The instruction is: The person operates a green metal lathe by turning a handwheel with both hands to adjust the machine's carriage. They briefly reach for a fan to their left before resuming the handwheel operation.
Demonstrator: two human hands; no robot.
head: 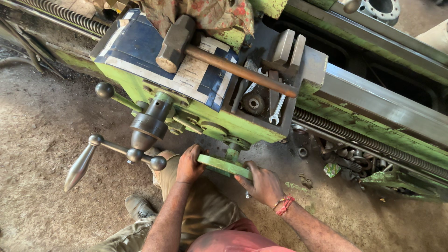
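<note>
Both hands' grip pinching green handwheel (224, 165): left hand (189, 165), right hand (263, 184) | tray (305, 63): spanners (276, 112)

The handwheel (224, 165) between the left hand (189, 165) and the right hand (263, 185) is pale green, like the chipped, grimy green carriage (233, 123) at its twelve o'clock. On top lies a dark blue sheet (140, 44) edged with whitish strips. The hammer (175, 42) has a rust-brown head and a reddish-brown handle. The cloth (205, 14) at twelve o'clock looks olive with red blotches, perhaps floral. The levers (116, 151) are dark steel grey. A red and gold band (284, 204) circles the right wrist.
</note>
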